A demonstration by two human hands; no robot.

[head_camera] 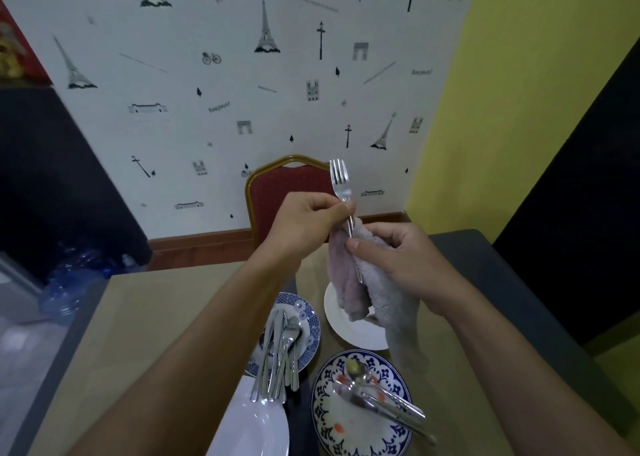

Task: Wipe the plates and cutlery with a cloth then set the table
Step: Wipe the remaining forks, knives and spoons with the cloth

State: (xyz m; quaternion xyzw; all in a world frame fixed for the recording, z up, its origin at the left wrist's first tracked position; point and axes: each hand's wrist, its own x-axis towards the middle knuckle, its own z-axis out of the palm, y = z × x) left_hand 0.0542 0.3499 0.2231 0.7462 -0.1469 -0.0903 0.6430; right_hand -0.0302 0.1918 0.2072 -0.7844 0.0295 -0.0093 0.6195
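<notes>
My left hand (311, 218) pinches a steel fork (341, 182) just below its tines, which point up above the table. My right hand (398, 258) grips a grey-pink cloth (363, 289) wrapped around the fork's handle; the cloth hangs down over a small white plate (349, 334). A blue patterned small plate (308, 324) carries several pieces of cutlery (280, 355). A larger blue-rimmed plate (349, 417) near me holds a spoon and other cutlery (381, 400). A plain white plate (256, 424) lies at the bottom, partly hidden by my left forearm.
The beige table (156, 317) has a dark runner down its middle. A red chair with a gold frame (280, 189) stands at the far side against the patterned wall. Plastic bottles (76, 275) lie on the floor to the left.
</notes>
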